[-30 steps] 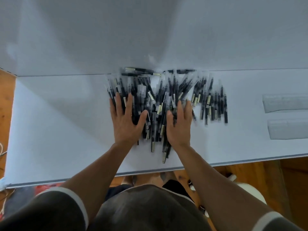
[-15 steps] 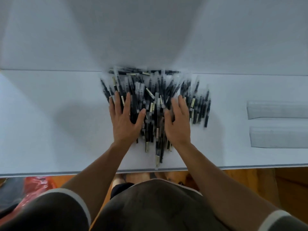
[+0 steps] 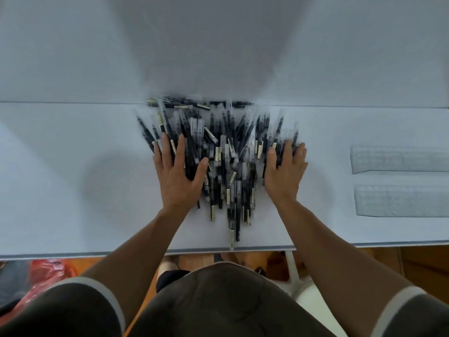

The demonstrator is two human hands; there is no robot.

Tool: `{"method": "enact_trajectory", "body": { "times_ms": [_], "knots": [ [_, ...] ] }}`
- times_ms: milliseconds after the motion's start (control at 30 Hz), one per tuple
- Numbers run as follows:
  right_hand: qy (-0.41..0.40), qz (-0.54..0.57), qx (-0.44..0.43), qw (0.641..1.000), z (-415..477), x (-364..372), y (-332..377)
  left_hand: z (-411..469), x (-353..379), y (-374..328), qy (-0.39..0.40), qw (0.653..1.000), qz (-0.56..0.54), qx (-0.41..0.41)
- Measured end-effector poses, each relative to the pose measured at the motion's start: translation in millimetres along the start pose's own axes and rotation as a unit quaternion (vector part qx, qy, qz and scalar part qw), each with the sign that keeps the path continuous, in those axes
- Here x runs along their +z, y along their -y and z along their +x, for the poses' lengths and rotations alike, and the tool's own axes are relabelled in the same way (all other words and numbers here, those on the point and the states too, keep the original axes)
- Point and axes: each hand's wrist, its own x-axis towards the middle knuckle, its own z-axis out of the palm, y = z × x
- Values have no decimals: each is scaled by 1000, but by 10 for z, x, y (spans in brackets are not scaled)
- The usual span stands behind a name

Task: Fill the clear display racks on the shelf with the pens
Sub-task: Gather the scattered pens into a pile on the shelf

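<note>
Loose heap of black pens in clear sleeves (image 3: 226, 166) sits mid-shelf, one stray reaching the front lip. Left hand (image 3: 177, 176) is flat on the heap's left flank, right hand (image 3: 285, 171) flat on its right edge. Both grips open, fingers straight, nothing pinched. Looks like corralling the spread so pens can be taken in bunches. Two clear plastic display racks (image 3: 398, 159) lie to the right on the white shelf (image 3: 73, 190), well apart from the heap, no pens visible in them.

1. Dim, cool, even light from behind you; your soft shadow falls on the wall (image 3: 206, 45) and on the bench (image 3: 73, 190).
2. Motion blur smears the pens (image 3: 218, 154); racks (image 3: 401, 159) hazy.
3. Wide-angle bends the bench edge near frame sides.
</note>
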Motion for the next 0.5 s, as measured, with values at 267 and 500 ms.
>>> {"method": "enact_trajectory", "body": {
  "times_ms": [267,500],
  "knots": [
    [5,89,-54,995,-3,-9,38,-21,124,-91,-11,1000,5,-2],
    [27,102,-106,989,-50,5,63,-61,279,-238,-2,1000,11,19]
  ]
}}
